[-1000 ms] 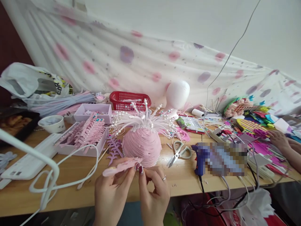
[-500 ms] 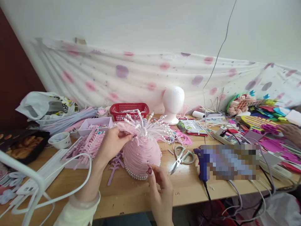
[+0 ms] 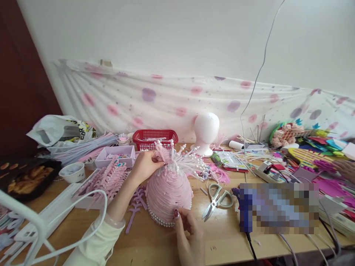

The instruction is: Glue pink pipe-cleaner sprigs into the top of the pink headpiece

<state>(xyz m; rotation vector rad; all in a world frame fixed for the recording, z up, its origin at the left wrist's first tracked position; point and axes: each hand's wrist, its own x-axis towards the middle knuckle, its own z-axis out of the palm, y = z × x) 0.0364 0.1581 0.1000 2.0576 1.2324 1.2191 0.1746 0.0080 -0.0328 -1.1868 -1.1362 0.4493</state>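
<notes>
A pink dome-shaped headpiece [image 3: 169, 194] with a pearl rim and white pearl-tipped sprays stands tilted on the wooden table [image 3: 155, 244]. My left hand [image 3: 145, 164] pinches a pink feathery strip [image 3: 163, 154] against the top of the dome, fingers closed on it. At the dome's lower front edge, my right hand [image 3: 188, 232] grips the rim with thumb and fingers. More pink strips fill a tray [image 3: 104, 179] to the left.
Scissors [image 3: 217, 195] lie right of the dome, next to a blue glue gun [image 3: 244, 208] and cables. Behind stand a red basket [image 3: 154, 138] and a white foam head [image 3: 205, 131]. Another person's hand [image 3: 345, 168] works at far right among coloured paper. A white cable [image 3: 83, 221] loops at left.
My left hand carried the pink strip from in front of me up to the dome's top. My right hand went to the dome's lower rim and the dome tilted.
</notes>
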